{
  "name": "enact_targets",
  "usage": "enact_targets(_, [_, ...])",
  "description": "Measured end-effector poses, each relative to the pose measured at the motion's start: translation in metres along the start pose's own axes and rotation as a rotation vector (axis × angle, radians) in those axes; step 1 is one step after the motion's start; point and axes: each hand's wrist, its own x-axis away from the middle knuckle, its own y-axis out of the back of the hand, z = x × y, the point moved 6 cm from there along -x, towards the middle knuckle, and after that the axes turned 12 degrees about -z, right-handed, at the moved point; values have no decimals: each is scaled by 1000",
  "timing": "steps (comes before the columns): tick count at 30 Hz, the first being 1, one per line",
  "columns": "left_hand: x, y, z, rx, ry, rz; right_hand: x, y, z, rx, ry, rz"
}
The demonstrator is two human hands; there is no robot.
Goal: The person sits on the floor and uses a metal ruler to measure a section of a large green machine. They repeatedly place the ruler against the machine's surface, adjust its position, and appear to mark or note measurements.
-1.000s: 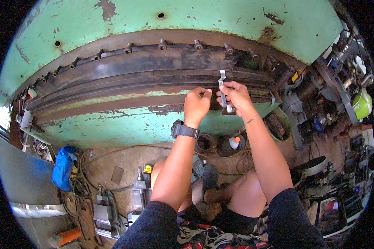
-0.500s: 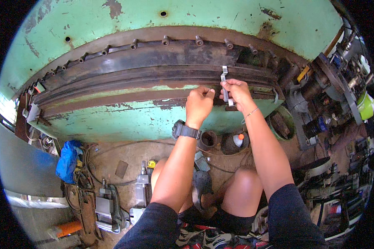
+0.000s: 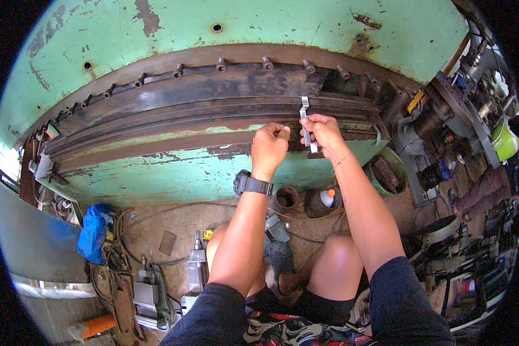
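Observation:
My right hand (image 3: 322, 135) pinches a bent metal strip (image 3: 305, 128), a narrow silvery piece with stepped folds at its upper end. The strip stands roughly upright in front of the dark bed of a press brake (image 3: 213, 109). Just to the left is my left hand (image 3: 269, 149), its fingers curled and thumb pressed against them. Whatever it may hold is hidden. A gap separates this hand from the strip. A dark watch (image 3: 252, 184) is on the left wrist.
Bolts line the machine's upper beam (image 3: 222, 64) below its green panel (image 3: 294, 26). On the floor stand a can (image 3: 285, 199), a white bottle with an orange cap (image 3: 327, 198) and a green bucket (image 3: 406, 167). A blue bag (image 3: 93, 233) and vises (image 3: 150, 291) lie left.
The view has tilted slightly, so the machine sits a little lower. Both hands have shifted slightly left and down in the picture; the right hand keeps its pinch on the strip.

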Motion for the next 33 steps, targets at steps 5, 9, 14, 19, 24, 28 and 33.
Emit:
enact_targets(5, [-3, 5, -2, 11, 38, 3, 2, 2, 0, 3, -18, 11])
enact_targets(9, [-3, 6, -1, -8, 27, 10, 3, 0, 2, -11, -1, 32])
enact_targets(14, [-5, 3, 7, 20, 27, 5, 0, -2, -2, 41, -18, 33])
enact_targets(19, [-4, 0, 6, 44, 32, 15, -6, 2, -11, 3, -41, 47])
enact_targets(24, [-8, 4, 12, 36, 55, -28, -6, 2, -3, -73, -38, 115])
enact_targets(28, [-10, 0, 12, 30, 24, -24, -7, 3, -5, -147, -12, 157])
enact_targets(33, [-7, -6, 11, 26, 43, 0, -3, 1, -7, -129, 76, 111])
